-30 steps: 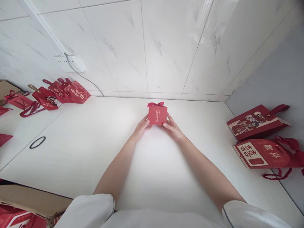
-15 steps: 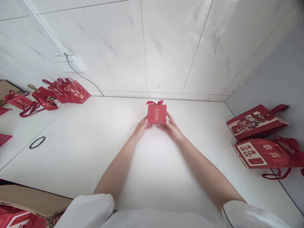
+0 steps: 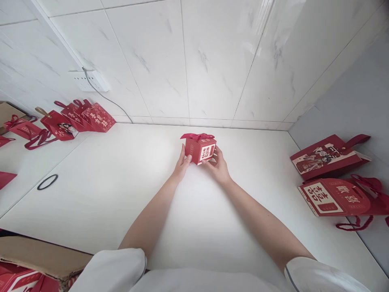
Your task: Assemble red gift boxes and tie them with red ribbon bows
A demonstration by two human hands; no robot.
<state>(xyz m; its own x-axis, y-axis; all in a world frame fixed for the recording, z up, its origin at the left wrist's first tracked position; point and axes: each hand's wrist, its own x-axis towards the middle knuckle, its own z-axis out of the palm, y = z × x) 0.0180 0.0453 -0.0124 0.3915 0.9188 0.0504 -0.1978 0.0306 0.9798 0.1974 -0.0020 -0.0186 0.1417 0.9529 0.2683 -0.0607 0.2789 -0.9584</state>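
A small red gift box [image 3: 200,149] with a ribbon bow on top sits near the back of the white table [image 3: 127,182], close to the tiled wall. It is turned at an angle, and a white label with a red character faces me on its right side. My left hand [image 3: 182,164] grips its left side with the fingers closed against it. My right hand [image 3: 217,164] holds its right side, fingers curled on the labelled face.
Several red gift bags [image 3: 75,119] lie at the far left under a wall socket [image 3: 88,80] with a grey cable. Two larger red bags [image 3: 331,156] lie at the right. A black ring [image 3: 48,182] lies left. A cardboard carton [image 3: 42,257] stands at bottom left.
The box has been turned between my hands: the plain face with a small label swung left and a white-labelled side came round. It also shifted slightly away from me.
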